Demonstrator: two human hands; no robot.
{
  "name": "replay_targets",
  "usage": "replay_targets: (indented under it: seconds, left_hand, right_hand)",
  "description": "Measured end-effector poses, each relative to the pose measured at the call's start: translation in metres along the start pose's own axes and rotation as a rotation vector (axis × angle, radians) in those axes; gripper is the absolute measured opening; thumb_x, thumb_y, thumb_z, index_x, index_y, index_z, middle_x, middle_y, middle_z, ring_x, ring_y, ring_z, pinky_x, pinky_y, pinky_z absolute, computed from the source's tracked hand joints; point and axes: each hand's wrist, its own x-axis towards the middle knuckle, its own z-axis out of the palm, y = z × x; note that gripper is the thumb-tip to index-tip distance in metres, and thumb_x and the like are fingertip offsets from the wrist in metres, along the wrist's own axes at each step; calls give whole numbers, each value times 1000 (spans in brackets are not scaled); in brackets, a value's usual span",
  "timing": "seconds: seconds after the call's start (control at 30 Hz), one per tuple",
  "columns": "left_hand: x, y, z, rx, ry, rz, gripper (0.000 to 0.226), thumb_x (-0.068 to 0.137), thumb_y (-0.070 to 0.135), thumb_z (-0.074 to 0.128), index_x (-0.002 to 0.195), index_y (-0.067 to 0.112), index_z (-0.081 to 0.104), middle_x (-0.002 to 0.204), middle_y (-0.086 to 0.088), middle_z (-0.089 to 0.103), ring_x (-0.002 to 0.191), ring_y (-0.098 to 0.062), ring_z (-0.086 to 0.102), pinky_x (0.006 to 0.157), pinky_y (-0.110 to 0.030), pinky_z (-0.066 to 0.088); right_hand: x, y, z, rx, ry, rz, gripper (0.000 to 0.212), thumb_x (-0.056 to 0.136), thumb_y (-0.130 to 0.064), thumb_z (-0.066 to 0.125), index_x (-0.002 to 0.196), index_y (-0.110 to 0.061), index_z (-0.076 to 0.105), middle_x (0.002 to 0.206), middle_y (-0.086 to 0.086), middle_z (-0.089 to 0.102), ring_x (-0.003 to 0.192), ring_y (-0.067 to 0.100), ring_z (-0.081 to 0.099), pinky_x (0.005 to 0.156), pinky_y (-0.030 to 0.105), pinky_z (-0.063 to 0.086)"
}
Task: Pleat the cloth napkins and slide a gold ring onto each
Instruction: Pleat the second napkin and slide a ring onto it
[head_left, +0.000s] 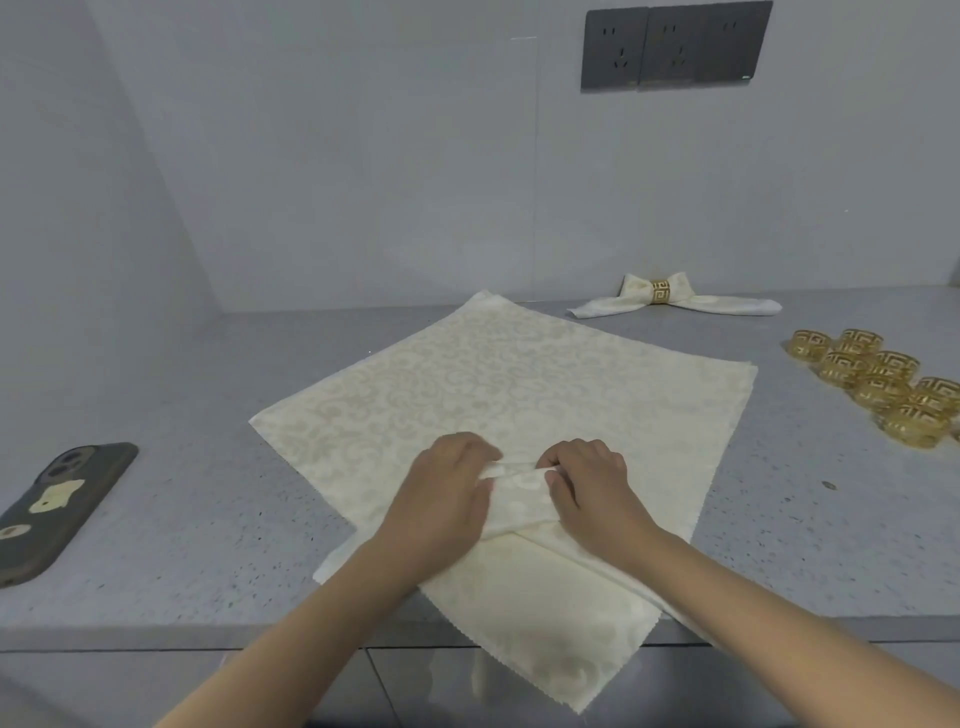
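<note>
A cream patterned cloth napkin (498, 379) lies spread corner-wise on the grey counter, on top of other napkins; its near corner hangs over the counter's front edge. A narrow pleat (519, 491) is folded up near the napkin's near corner. My left hand (447, 493) pinches the pleat's left end with curled fingers. My right hand (592, 483) pinches its right end the same way. Several gold rings (878, 382) lie in a cluster at the right. A finished napkin (675, 301) with a gold ring (661, 292) round its middle lies at the back.
A phone (57, 506) in a dark case lies face down at the left of the grey speckled counter (208, 519). The counter's front edge (156, 642) runs just below my forearms. The wall behind carries dark sockets (675, 47).
</note>
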Motion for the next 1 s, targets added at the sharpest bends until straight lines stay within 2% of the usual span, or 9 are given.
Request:
replay_targets:
  seconds: [0.1,0.13,0.27,0.37,0.47,0.6,0.73,0.83,1.0]
  left_hand:
    - [9,7,13,-63,-225,128,56,97,48,22,147,26,32,151,11,26,142,-5,17,118,-25,2]
    - [11,4,17,-48,-285,135,57,97,49,20,149,28,24,153,12,22,143,-4,14,118,-27,0]
    - [13,-3,24,-71,-262,115,60,93,50,17,147,27,32,147,11,40,134,-7,34,112,-30,20]
    - [16,-3,22,-115,-249,118,50,97,39,27,145,28,36,143,15,44,129,-3,37,108,-25,21]
    - [18,-5,22,-113,-268,134,48,98,33,30,146,31,33,142,17,43,127,-3,37,109,-29,22]
    - [18,-7,22,-75,-275,194,54,96,44,19,147,31,28,151,13,33,131,-3,32,111,-28,19]
    - [19,-7,20,4,-358,244,66,91,58,15,150,29,18,155,16,19,137,1,20,109,-20,8]
    - [25,-5,21,4,-363,196,65,91,54,13,149,28,26,148,15,35,127,-4,33,108,-24,15]
    - [32,-6,23,-18,-289,168,51,98,40,28,148,32,29,103,19,52,88,1,35,93,-28,31]
  right_hand:
    - [1,1,0,28,19,22,15,96,-15,46,105,-20,56,98,-11,50,95,10,39,84,24,21]
    - [1,1,0,55,30,33,14,95,-16,48,105,-19,56,99,-10,50,97,10,40,86,24,22]
    - [-7,2,-9,96,121,-88,23,89,-41,46,99,-23,56,101,-12,53,101,9,42,93,27,26]
    - [-19,8,-14,20,4,-304,36,82,-60,53,104,-32,54,119,-13,50,118,6,35,104,21,17]
    - [-23,19,-13,-35,-57,-367,38,81,-60,56,111,-37,51,134,-8,47,130,10,29,108,22,13]
    - [-16,23,-16,18,10,-362,18,87,-42,55,99,-31,63,110,-8,65,112,5,50,94,21,31]
    - [-8,20,-23,3,46,-364,21,86,-34,53,86,-21,70,85,-8,71,82,13,64,80,16,40]
    - [-5,18,-28,-11,34,-339,25,86,-35,53,90,-19,70,81,-8,71,74,14,64,70,23,47]
    - [2,22,-31,24,-14,-244,25,88,-29,58,112,-23,64,94,-11,70,80,12,57,69,8,33]
